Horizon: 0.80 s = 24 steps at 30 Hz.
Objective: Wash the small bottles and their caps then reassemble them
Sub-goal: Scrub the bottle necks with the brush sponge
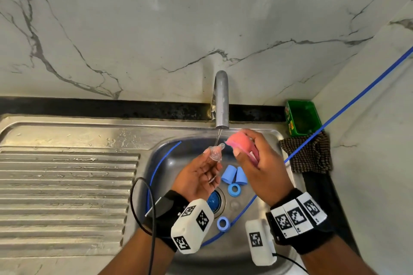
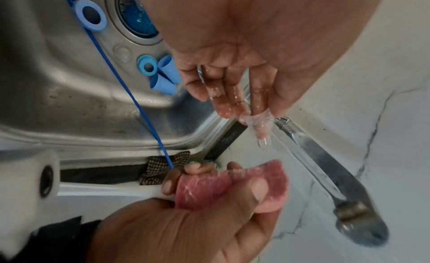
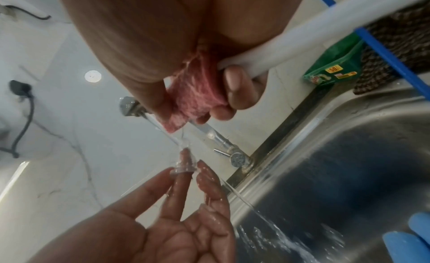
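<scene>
My left hand (image 1: 212, 156) holds a clear silicone nipple (image 1: 215, 152) under the tap's thin stream. One fingertip is pushed inside the nipple (image 3: 185, 161) and the thumb lies against its skirt. The other fingers stay straight and wet. Just right of it, my right hand (image 1: 245, 149) grips a pink sponge (image 1: 239, 142) with a white handle (image 3: 302, 40); the sponge (image 2: 232, 186) is folded between thumb and fingers. Two blue caps (image 1: 234, 175) lie side by side in the sink basin (image 1: 169, 163). One blue ring (image 1: 234, 189) lies below them and another ring (image 1: 223, 223) nearer me.
The steel faucet (image 1: 221, 100) runs water over the basin, whose drain holds a blue stopper (image 1: 213, 200). A ribbed drainboard (image 1: 67, 185) lies left. A green box (image 1: 302, 117) and a checked cloth (image 1: 309, 155) sit at the back right. A blue cable (image 1: 335, 116) crosses the sink.
</scene>
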Each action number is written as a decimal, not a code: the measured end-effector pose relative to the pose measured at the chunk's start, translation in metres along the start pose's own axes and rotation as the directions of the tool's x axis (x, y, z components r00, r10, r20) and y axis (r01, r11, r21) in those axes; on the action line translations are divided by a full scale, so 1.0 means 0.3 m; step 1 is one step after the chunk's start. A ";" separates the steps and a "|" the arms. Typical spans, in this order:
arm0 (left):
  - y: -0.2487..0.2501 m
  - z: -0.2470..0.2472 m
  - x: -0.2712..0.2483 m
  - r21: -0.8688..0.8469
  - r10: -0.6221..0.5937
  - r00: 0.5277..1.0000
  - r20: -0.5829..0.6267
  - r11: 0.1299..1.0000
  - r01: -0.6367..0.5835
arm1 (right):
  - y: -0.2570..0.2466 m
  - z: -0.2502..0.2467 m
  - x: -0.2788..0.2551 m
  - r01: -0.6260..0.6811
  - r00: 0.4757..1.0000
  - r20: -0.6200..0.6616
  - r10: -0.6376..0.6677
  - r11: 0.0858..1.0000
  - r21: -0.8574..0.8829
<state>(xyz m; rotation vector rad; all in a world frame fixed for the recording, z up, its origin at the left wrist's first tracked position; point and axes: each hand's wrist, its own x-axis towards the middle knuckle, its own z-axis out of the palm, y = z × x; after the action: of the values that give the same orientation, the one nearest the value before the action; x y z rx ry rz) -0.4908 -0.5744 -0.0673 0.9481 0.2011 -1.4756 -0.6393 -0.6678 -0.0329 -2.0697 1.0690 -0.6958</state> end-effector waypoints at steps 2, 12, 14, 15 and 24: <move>-0.013 0.011 -0.039 -0.010 0.022 1.000 -0.010 1.000 -0.022 | -0.037 0.000 -0.037 0.107 0.993 0.055 -0.106 0.994 -0.024; -0.068 0.045 -0.236 -0.051 0.126 0.991 0.041 0.991 -0.123 | -0.187 0.019 -0.196 0.375 0.925 0.049 -0.377 0.883 -0.281; -0.063 0.042 -0.268 -0.048 0.145 0.989 0.038 0.988 -0.143 | -0.192 0.008 -0.206 0.422 0.902 0.027 -0.431 0.866 -0.267; -0.063 0.038 -0.289 -0.049 0.153 0.988 0.023 0.987 -0.151 | -0.191 -0.001 -0.202 0.414 0.898 -0.040 -0.439 0.871 -0.265; -0.067 -0.028 -0.371 -0.040 0.131 0.991 0.037 0.991 -0.130 | -0.246 -0.012 -0.255 0.476 0.843 -0.121 -0.524 0.832 -0.285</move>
<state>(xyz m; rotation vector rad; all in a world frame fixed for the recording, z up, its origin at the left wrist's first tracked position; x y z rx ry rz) -0.5220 -0.4823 -0.0090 0.8844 0.1353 -1.3645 -0.6465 -0.5735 0.0159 -2.5816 0.7294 -1.0909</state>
